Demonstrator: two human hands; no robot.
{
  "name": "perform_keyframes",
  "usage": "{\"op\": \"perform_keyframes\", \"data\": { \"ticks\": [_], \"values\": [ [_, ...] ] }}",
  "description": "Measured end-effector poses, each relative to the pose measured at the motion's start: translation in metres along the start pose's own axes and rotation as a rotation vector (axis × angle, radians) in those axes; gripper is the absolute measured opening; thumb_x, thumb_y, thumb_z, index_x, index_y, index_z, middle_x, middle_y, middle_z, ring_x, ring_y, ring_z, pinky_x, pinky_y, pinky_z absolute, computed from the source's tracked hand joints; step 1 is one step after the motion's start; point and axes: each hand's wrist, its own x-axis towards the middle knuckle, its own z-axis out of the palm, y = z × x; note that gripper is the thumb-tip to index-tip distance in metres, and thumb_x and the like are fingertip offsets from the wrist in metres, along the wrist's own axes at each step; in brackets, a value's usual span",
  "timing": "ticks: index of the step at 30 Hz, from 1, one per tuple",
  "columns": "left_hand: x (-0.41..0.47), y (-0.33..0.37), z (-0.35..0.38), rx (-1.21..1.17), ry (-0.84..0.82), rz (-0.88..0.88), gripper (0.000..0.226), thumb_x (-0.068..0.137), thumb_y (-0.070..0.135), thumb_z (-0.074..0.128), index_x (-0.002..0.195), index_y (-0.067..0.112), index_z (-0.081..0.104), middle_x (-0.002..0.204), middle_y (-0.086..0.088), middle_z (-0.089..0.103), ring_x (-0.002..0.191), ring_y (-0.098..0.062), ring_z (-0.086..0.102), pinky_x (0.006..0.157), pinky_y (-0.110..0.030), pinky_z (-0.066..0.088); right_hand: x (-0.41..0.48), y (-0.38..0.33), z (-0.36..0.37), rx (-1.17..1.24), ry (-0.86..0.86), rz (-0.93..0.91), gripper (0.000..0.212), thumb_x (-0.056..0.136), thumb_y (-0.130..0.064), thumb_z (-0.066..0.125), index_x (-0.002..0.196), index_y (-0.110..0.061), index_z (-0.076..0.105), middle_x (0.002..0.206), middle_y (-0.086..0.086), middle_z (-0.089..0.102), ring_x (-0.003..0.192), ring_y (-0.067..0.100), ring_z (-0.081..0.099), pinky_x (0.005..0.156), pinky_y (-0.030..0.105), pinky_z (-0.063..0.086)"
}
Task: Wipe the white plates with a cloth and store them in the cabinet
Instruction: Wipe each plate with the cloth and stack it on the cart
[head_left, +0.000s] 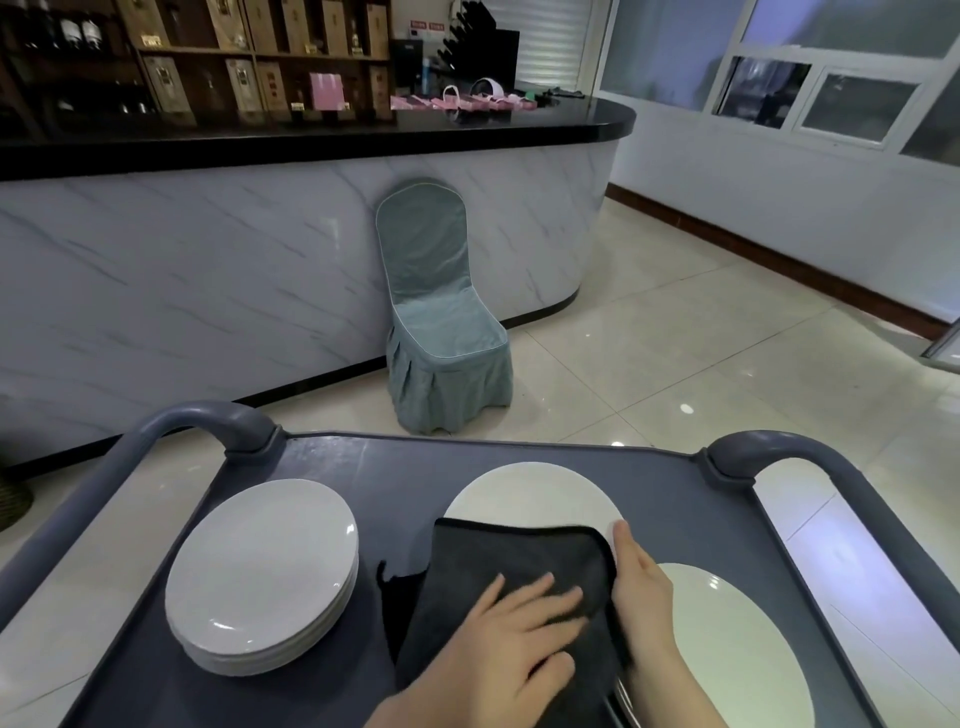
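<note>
Cart (363, 467) holds plate stack (265, 566) and 2 plates (519, 493); left hand (509, 639) spread on cloth (519, 556); right hand (644, 597) unclear.

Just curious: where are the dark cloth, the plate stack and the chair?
dark cloth (498, 551): head view, upper flat part.
plate stack (262, 561): head view, top plate's centre.
chair (423, 244): head view, backrest.

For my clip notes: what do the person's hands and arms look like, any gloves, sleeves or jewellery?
Both are bare: the left hand and right hand wear no gloves, and no ring, watch or bracelet shows. The wrists and the short stretch of forearm in frame are uncovered; no sleeve reaches into view.
</note>
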Motion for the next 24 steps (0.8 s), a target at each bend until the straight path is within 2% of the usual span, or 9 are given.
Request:
{"op": "perform_keyframes", "data": {
  "ticks": [3,6,8,9,11,17,19,22,24],
  "values": [
    [0.007,-0.006,-0.013,-0.125,0.067,-0.005,0.038,0.1,0.041,0.038,0.132,0.039,0.058,0.146,0.036,0.031,0.139,0.018,0.014,0.12,-0.026,0.009,-0.001,0.0,0.002,-0.023,-0.011,0.019,0.039,0.099,-0.045,0.052,0.076,-0.017,0.068,0.083,0.002,0.067,0.08,0.018,0.064,0.069,0.034,0.048],
    [0.016,-0.009,-0.012,0.191,0.109,-0.026,0.048,0.101,0.041,0.035,0.149,0.041,0.032,0.159,0.027,0.008,0.148,0.001,-0.003,0.121,-0.026,0.005,-0.006,0.004,0.012,-0.04,-0.045,0.025,0.038,0.1,-0.043,0.052,0.081,-0.017,0.072,0.085,0.001,0.072,0.082,0.017,0.067,0.066,0.03,0.049],
    [0.02,-0.011,-0.002,0.403,0.089,-0.008,0.052,0.1,0.043,0.03,0.152,0.04,0.025,0.161,0.022,0.007,0.15,-0.01,0.001,0.12,-0.037,0.007,-0.006,0.002,0.016,-0.061,-0.038,-0.011,0.037,0.1,-0.041,0.051,0.081,-0.016,0.072,0.088,0.002,0.072,0.084,0.015,0.066,0.066,0.027,0.047],
    [0.022,-0.013,0.0,0.386,0.062,0.004,0.053,0.1,0.045,0.027,0.153,0.04,0.021,0.161,0.022,0.005,0.15,-0.011,-0.001,0.118,-0.041,0.004,-0.005,0.0,0.017,-0.06,-0.032,-0.015,0.038,0.1,-0.04,0.051,0.081,-0.016,0.072,0.089,0.003,0.072,0.085,0.016,0.066,0.067,0.028,0.047],
    [0.03,-0.021,-0.002,0.268,-0.01,0.008,0.055,0.1,0.05,0.018,0.153,0.046,0.004,0.159,0.027,-0.012,0.147,-0.005,-0.019,0.117,-0.034,-0.011,-0.005,-0.004,0.018,-0.042,-0.038,-0.003,0.038,0.101,-0.042,0.05,0.082,-0.016,0.072,0.09,0.003,0.072,0.087,0.017,0.066,0.072,0.031,0.049],
    [0.049,-0.046,-0.031,0.335,0.14,-0.333,0.058,0.103,0.049,0.018,0.148,0.04,-0.017,0.152,0.019,-0.032,0.146,-0.011,-0.027,0.12,-0.038,-0.012,-0.008,-0.014,0.023,0.069,-0.046,0.02,0.051,0.097,-0.045,0.056,0.076,0.001,0.063,0.066,0.006,0.067,0.064,0.021,0.061,0.058,0.028,0.047],
    [0.039,-0.039,-0.032,0.403,0.202,-0.265,0.06,0.101,0.047,0.022,0.154,0.031,-0.002,0.16,0.011,-0.017,0.149,-0.015,-0.018,0.122,-0.044,-0.006,-0.006,-0.021,0.019,0.075,-0.017,0.013,0.054,0.096,-0.047,0.056,0.073,0.002,0.056,0.065,0.006,0.061,0.056,0.017,0.057,0.053,0.026,0.045],
    [0.019,-0.022,-0.023,0.345,0.288,-0.06,0.055,0.097,0.038,0.04,0.149,0.02,0.039,0.16,0.004,0.026,0.148,-0.017,0.021,0.117,-0.046,0.024,-0.005,-0.028,0.014,0.116,-0.01,0.027,0.051,0.097,-0.049,0.054,0.076,-0.003,0.061,0.072,0.003,0.065,0.064,0.02,0.061,0.059,0.028,0.048],
    [0.014,-0.01,-0.011,0.304,0.243,-0.007,0.054,0.095,0.039,0.043,0.146,0.022,0.044,0.157,0.006,0.033,0.145,-0.015,0.03,0.113,-0.047,0.032,-0.005,-0.028,0.015,0.109,0.005,0.033,0.046,0.097,-0.05,0.052,0.08,-0.011,0.068,0.074,-0.001,0.071,0.071,0.018,0.066,0.06,0.029,0.049]
  ]
}}
